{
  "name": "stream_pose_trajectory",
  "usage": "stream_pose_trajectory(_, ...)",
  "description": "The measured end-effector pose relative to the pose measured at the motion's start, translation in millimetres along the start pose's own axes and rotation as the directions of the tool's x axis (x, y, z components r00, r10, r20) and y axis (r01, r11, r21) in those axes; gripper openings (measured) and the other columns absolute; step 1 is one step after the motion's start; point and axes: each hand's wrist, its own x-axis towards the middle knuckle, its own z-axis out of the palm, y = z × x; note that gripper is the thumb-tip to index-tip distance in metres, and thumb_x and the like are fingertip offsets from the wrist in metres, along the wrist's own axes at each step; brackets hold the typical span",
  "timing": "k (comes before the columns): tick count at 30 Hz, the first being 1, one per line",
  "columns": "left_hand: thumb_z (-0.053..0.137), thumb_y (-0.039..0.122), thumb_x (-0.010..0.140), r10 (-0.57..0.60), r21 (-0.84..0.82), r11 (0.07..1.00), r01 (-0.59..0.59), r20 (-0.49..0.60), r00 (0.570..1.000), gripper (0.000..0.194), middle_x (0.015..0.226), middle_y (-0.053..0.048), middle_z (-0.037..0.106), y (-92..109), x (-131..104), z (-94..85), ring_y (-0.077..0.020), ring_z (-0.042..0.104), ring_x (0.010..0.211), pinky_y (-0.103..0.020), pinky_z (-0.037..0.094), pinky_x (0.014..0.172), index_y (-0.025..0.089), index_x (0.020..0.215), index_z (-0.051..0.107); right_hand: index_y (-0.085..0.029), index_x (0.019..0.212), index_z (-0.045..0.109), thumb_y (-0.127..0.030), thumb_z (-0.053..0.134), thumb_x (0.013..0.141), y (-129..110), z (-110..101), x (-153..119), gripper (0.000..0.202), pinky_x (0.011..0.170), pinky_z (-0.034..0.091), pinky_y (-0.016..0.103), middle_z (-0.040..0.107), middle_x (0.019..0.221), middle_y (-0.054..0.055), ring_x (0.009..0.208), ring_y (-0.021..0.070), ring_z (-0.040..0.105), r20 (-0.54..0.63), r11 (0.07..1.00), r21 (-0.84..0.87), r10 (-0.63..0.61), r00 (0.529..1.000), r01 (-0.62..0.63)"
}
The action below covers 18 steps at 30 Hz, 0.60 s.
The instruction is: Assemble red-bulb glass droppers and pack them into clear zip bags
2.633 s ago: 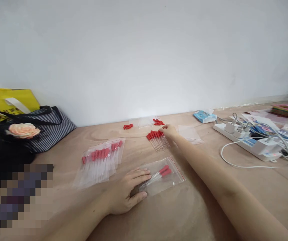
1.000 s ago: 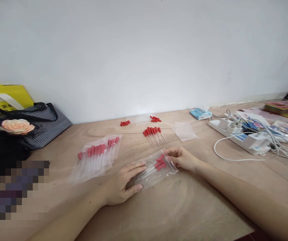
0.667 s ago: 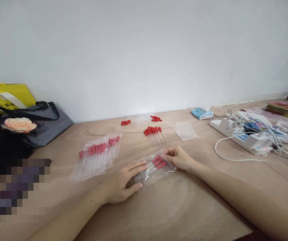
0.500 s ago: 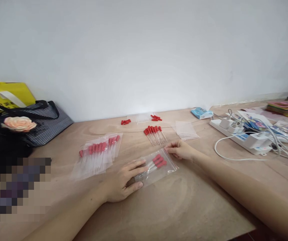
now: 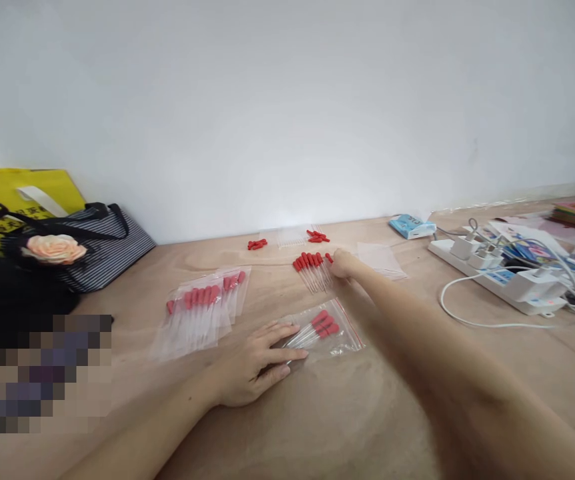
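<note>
My left hand (image 5: pixel 255 363) lies with outstretched fingers across the lower end of a clear zip bag (image 5: pixel 345 337), pressing it against the table. Inside that bag are several droppers (image 5: pixel 321 327) with red rubber bulbs and thin clear stems. Farther back, my right hand (image 5: pixel 343 267) is closed on a red-bulbed dropper (image 5: pixel 329 258), whose stem is mostly hidden by the hand. It is at the right end of a row of loose droppers (image 5: pixel 308 267). To the left, several filled bags (image 5: pixel 200 313) overlap in a fan.
Red bulbs (image 5: pixel 257 245) lie in two small piles near the wall, with clear stems (image 5: pixel 291 238) between them. Flat bags (image 5: pixel 381 260) lie right of my right hand. A power strip (image 5: pixel 497 277) with cables stands at right; a striped bag (image 5: pixel 117 243) is at left.
My right hand has let go of the zip bag's top edge and moved back to the loose droppers, closing on one. My left hand stays on the bag.
</note>
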Motion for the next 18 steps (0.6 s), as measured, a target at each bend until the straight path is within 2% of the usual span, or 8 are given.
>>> stream_pose_trajectory(3,0.039,0.027,0.088,-0.02,-0.01,1.0,0.02,-0.01,1.0,0.037,0.139,0.001,0.03,0,1,0.2,-0.0225,0.027,0.127,-0.044,0.025,0.102,0.037,0.124,0.042,-0.008,0.105,0.045,-0.012,0.05,0.07,11,-15,-16,0.035,0.055,0.042,0.024,0.059,0.07,0.008,0.065,0.017,0.057,-0.026,0.996,0.083,0.027,0.999,-0.025)
stream_pose_trajectory(6,0.039,0.027,0.088,-0.038,-0.007,0.999,0.038,-0.028,0.999,0.036,0.139,0.001,0.031,0,1,1.4,-0.0232,0.028,0.127,-0.046,0.026,0.102,0.036,0.123,0.043,-0.009,0.124,0.022,-0.015,0.039,0.077,26,-25,-46,0.05,0.049,0.043,0.023,0.052,0.061,-0.002,0.051,0.0123,0.053,-0.043,0.973,0.231,0.035,0.998,-0.024)
stream_pose_trajectory(7,0.039,0.027,0.088,-0.039,-0.006,0.999,0.039,-0.032,0.999,0.036,0.138,0.001,0.031,0,2,1.7,-0.0232,0.028,0.126,-0.045,0.027,0.101,0.036,0.123,0.043,-0.01,0.127,0.016,-0.016,0.039,0.077,30,-26,-57,0.056,0.047,0.043,0.023,0.049,0.058,-0.004,0.047,0.012,0.051,-0.067,0.911,0.412,0.057,0.996,-0.025)
stream_pose_trajectory(9,0.038,0.027,0.088,-0.039,0.001,0.999,0.039,-0.035,0.999,0.036,0.138,0.001,0.032,0,2,2.0,-0.023,0.029,0.126,-0.045,0.028,0.101,0.035,0.123,0.043,-0.013,0.13,0.007,-0.02,0.044,0.076,37,-23,-78,0.066,0.045,0.044,0.023,0.047,0.055,-0.007,0.044,0.0119,0.05,-0.089,0.764,0.645,0.092,0.992,-0.013)
stream_pose_trajectory(11,0.038,0.027,0.088,-0.042,0.014,0.999,0.042,-0.034,0.999,0.036,0.138,0.0,0.032,1,2,1.9,-0.0227,0.029,0.126,-0.045,0.028,0.101,0.035,0.123,0.043,-0.017,0.13,0.008,-0.023,0.049,0.074,41,-16,-95,0.07,0.044,0.045,0.024,0.046,0.056,-0.008,0.044,0.0116,0.05,-0.09,0.639,0.769,0.15,0.985,-0.027)
stream_pose_trajectory(14,0.037,0.028,0.089,-0.044,0.023,0.999,0.044,-0.03,0.999,0.036,0.138,0.0,0.031,0,2,2.3,-0.0225,0.029,0.126,-0.045,0.028,0.101,0.035,0.123,0.043,-0.021,0.125,0.017,-0.023,0.053,0.072,39,-7,-113,0.063,0.044,0.047,0.024,0.046,0.06,-0.007,0.046,0.0107,0.051,-0.061,0.506,0.86,0.215,0.975,-0.058)
stream_pose_trajectory(18,0.038,0.028,0.088,-0.042,0.001,0.999,0.042,-0.056,0.998,0.036,0.138,0.001,0.032,-2,1,5.0,-0.0231,0.03,0.125,-0.045,0.028,0.101,0.036,0.123,0.043,-0.024,0.111,0.028,-0.025,0.053,0.074,29,-3,-126,0.045,0.046,0.048,0.024,0.049,0.062,-0.007,0.048,0.0095,0.053,0.029,0.339,0.936,0.194,0.98,-0.095)
